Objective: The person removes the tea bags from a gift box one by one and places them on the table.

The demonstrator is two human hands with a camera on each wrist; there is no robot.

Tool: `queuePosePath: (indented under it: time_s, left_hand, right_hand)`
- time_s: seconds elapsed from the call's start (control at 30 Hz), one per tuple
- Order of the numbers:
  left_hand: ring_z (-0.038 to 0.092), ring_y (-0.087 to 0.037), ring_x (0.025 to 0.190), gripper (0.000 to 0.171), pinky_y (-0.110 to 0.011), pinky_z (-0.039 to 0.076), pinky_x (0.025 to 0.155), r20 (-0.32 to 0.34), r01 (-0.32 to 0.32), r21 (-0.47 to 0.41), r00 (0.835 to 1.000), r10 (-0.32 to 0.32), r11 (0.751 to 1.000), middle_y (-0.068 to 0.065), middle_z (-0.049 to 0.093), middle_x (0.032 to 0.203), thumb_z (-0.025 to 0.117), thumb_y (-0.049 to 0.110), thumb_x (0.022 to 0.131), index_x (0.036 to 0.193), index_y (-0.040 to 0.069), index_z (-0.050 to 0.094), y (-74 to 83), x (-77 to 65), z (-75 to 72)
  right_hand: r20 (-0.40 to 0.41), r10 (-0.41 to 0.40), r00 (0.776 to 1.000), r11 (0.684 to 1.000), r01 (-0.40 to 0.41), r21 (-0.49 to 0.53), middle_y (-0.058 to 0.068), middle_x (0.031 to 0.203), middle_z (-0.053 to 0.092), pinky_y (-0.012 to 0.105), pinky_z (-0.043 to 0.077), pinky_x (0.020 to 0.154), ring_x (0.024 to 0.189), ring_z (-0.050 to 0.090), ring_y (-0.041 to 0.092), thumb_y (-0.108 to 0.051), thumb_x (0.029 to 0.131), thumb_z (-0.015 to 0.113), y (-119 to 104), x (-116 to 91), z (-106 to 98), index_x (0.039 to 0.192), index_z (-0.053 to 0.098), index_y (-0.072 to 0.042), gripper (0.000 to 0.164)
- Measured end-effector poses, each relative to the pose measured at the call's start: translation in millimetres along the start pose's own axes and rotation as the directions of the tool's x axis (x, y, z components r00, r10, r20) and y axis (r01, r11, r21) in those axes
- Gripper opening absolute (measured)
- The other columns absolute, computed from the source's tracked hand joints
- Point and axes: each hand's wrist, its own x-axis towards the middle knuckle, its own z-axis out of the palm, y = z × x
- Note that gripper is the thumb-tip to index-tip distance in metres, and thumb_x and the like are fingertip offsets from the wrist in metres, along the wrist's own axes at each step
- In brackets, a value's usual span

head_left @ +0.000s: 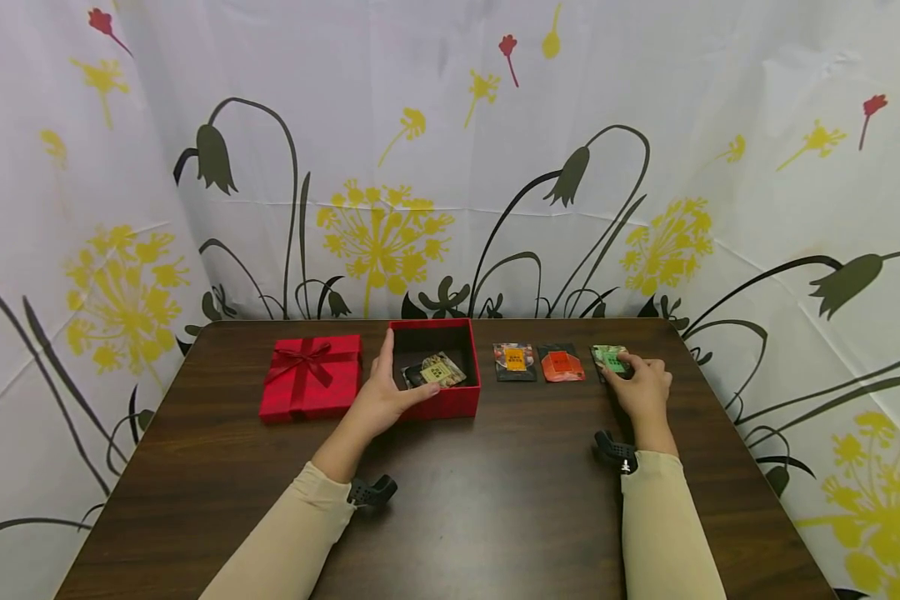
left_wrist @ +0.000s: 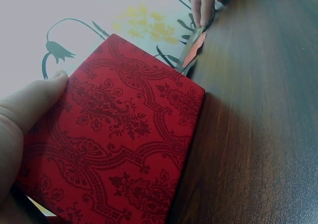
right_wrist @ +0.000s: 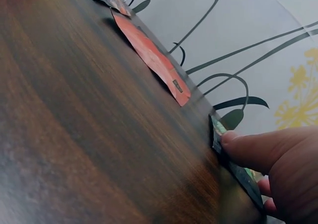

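A red patterned gift box [head_left: 441, 407] with a dark inside stands uncovered at the back middle of the table. My left hand [head_left: 382, 396] holds it at the near left corner, thumb over the front rim and fingers along the left wall. Its front wall [left_wrist: 119, 129] fills much of the left wrist view. Inside lies a dark packet with a yellow-green label [head_left: 437, 369]. On the right, my right hand [head_left: 641, 387] pinches a small flat green packet [head_left: 607, 357] by its edges; the thumb [right_wrist: 248, 147] lies on the near side. The hand covers part of this packet.
Left of the box lies its red lid [head_left: 322, 400] with a ribbon bow. Between box and right hand lie an orange-red packet [head_left: 562, 367] and a dark packet with an orange label [head_left: 515, 372]. A flowered curtain [head_left: 450, 125] hangs behind the brown wooden table [head_left: 495, 500].
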Motion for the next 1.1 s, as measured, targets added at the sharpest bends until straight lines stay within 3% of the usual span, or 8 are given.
queuePosePath:
  time_s: [0.67,0.87,1.1]
  left_hand:
    - [0.013,-0.047,0.169,0.135,-0.074,0.027,0.128,0.015,0.012,-0.011,1.000,-0.012,1.000,-0.021,0.005,0.183,0.088,0.060,0.085,0.175,0.039,-0.010,0.4,7.3,-5.0]
    - [0.011,-0.048,0.169,0.134,-0.075,0.026,0.128,0.028,0.014,-0.015,1.000,-0.014,1.000,-0.021,0.004,0.183,0.088,0.058,0.086,0.175,0.040,-0.011,-0.5,13.2,-8.7]
    - [0.012,-0.048,0.168,0.134,-0.075,0.026,0.128,0.045,0.010,-0.021,0.999,-0.009,1.000,-0.021,0.004,0.183,0.088,0.058,0.086,0.175,0.040,-0.012,-1.9,19.9,-13.5]
  right_hand:
    - [-0.004,0.071,0.997,0.997,-0.071,0.024,0.036,0.144,0.045,0.067,0.031,0.109,0.131,0.037,0.054,-0.038,0.100,0.079,-8,0,1,0.149,0.064,-0.005,0.061]
    - [-0.028,0.103,0.994,0.992,-0.100,0.083,0.036,0.147,0.044,0.067,0.032,0.110,0.135,0.037,0.054,-0.037,0.099,0.081,-10,-1,2,0.146,0.065,-0.005,0.059]
    - [-0.125,0.122,0.985,0.969,-0.091,0.230,0.032,0.139,0.054,0.065,0.032,0.112,0.135,0.040,0.052,-0.025,0.100,0.081,-13,0,5,0.135,0.069,0.000,0.045]
